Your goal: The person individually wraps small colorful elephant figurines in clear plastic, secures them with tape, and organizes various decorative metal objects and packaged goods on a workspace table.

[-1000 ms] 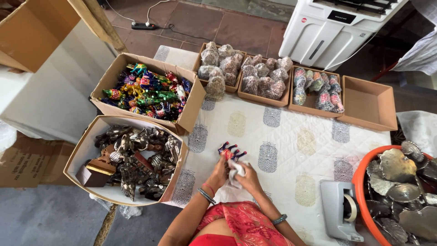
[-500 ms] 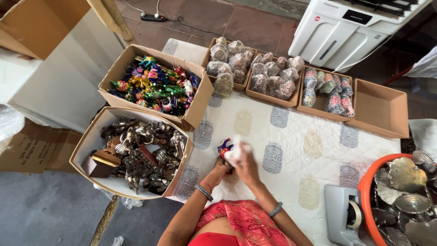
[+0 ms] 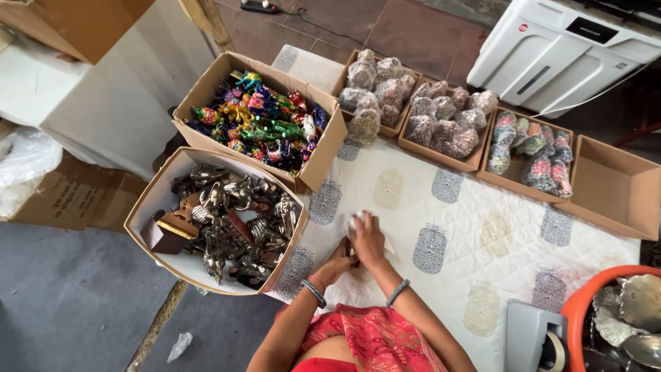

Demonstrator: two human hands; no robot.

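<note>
Both my hands meet on the patterned white cloth [image 3: 475, 227] close to my body. My right hand [image 3: 367, 238] lies on top, pressing a piece of white wrapping [image 3: 354, 222] over a small object that is now hidden beneath it. My left hand [image 3: 337, 264] grips the same bundle from below and the left. Bangles show on both wrists. The nearest box, just left of my hands, holds several dark metal figurines [image 3: 234, 220].
A cardboard box of colourful painted toys [image 3: 265, 124] stands behind the figurine box. Three open boxes of bagged items [image 3: 441, 124] line the far edge, with an empty box [image 3: 613, 182] at right. A tape dispenser [image 3: 537, 337] and an orange tub [image 3: 585, 303] sit at lower right.
The small multicoloured figure seen in my hands earlier is now covered by the white wrapping and my right hand. The camera view shifted slightly towards the left.
</note>
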